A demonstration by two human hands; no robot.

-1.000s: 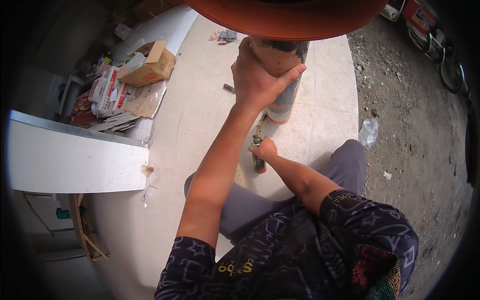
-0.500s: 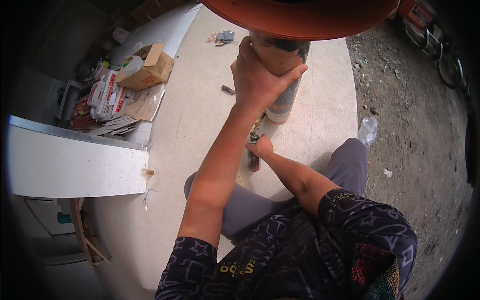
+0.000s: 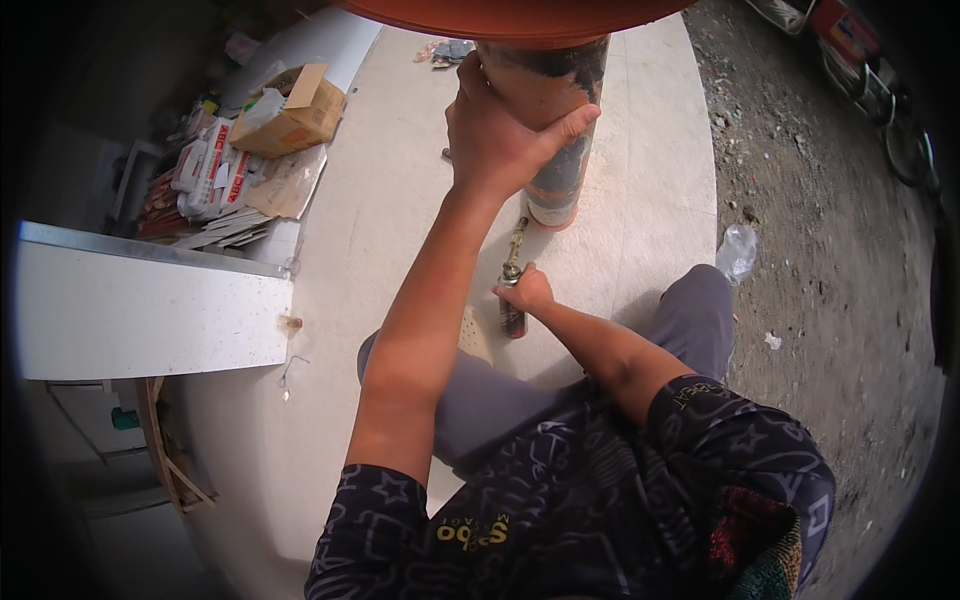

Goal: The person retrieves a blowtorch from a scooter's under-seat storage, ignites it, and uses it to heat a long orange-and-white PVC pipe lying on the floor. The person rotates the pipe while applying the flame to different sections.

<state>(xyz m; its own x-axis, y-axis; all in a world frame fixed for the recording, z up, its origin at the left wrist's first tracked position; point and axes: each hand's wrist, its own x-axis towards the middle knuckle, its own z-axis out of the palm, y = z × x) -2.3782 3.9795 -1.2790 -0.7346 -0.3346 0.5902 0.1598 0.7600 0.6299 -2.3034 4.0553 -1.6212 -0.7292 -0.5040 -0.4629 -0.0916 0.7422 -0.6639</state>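
My left hand (image 3: 505, 135) is wrapped around a thick upright pipe (image 3: 560, 165), dark and scorched, with an orange band at its foot. The pipe stands under a wide orange disc (image 3: 500, 15) at the top of the view. My right hand (image 3: 527, 293) grips a small gas torch (image 3: 513, 280) low down, its nozzle pointing up toward the foot of the pipe. I sit on the pale concrete floor (image 3: 380, 220) with grey trouser legs bent in front of me.
A white slab with a metal edge (image 3: 140, 310) juts in at the left. Behind it lie a cardboard box (image 3: 290, 110), sacks and papers. A crumpled plastic bottle (image 3: 738, 250) lies where the concrete meets gravel ground (image 3: 830, 250) on the right.
My left hand has stayed on the pipe. My right hand with the torch has shifted only slightly near the pipe's foot. The view has tilted a little.
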